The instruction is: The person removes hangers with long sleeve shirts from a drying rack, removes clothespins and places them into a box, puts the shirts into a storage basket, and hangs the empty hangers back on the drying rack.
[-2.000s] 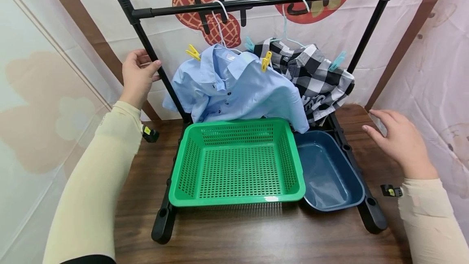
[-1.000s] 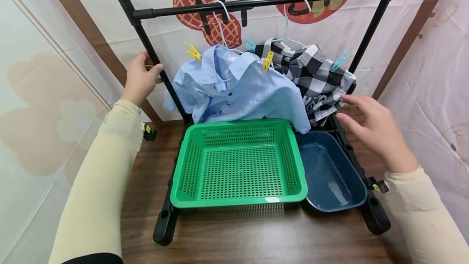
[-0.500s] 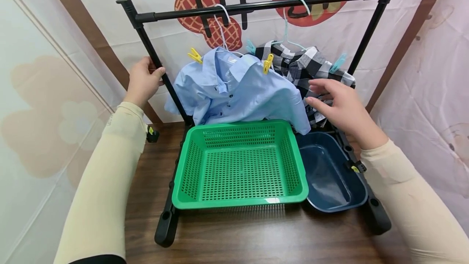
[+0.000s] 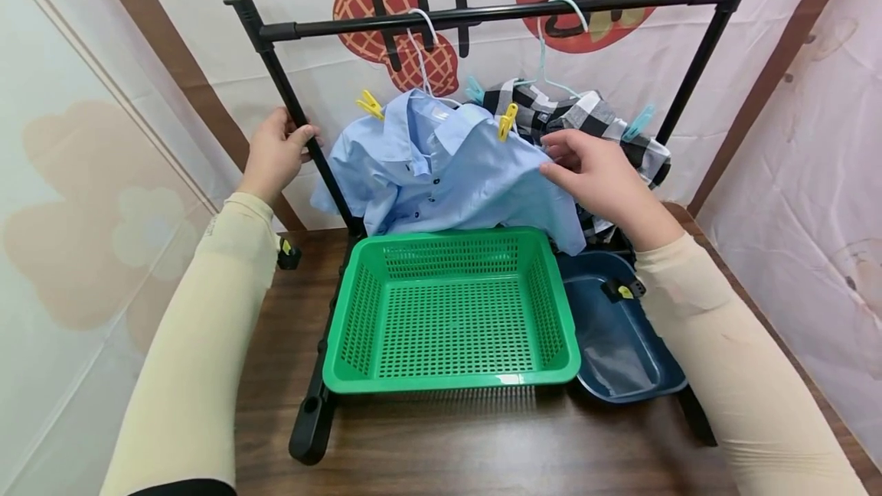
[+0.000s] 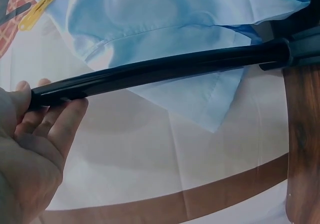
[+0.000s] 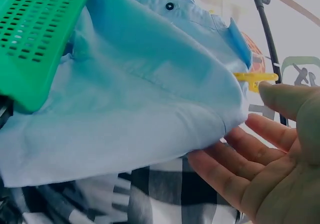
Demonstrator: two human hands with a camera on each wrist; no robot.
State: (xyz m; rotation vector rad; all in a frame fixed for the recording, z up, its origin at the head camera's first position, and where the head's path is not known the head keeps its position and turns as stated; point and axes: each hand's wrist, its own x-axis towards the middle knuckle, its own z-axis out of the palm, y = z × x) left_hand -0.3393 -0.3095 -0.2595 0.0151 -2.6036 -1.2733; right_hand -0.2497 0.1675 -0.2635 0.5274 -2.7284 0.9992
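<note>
My left hand (image 4: 272, 150) holds the left post of a black clothes rack (image 4: 482, 15), thumb on one side and fingers on the other. A light blue shirt (image 4: 455, 174) hangs from the rack's bar on a white hanger (image 4: 422, 60), with yellow clothespins (image 4: 506, 121) at its shoulders. My right hand (image 4: 599, 174) is at the shirt's right sleeve, fingers extended and thumb apart. In the right wrist view its fingertips (image 6: 207, 159) meet the sleeve's edge. Behind that hand hangs a black-and-white checked shirt (image 4: 530, 106), partly hidden, on a light blue hanger with blue clothespins (image 4: 639, 122).
A green perforated basket (image 4: 451, 383) stands on the wooden table (image 4: 441, 450) in front of the shirts. To its right lies a dark blue basin (image 4: 620, 362), partly covered by my right forearm. A printed cloth (image 4: 276, 67) hangs behind the rack.
My right hand has moved left from beyond the rack's right side, past the checked shirt, to the blue shirt's sleeve. My left hand stays on the post, its fingers now closer round it.
</note>
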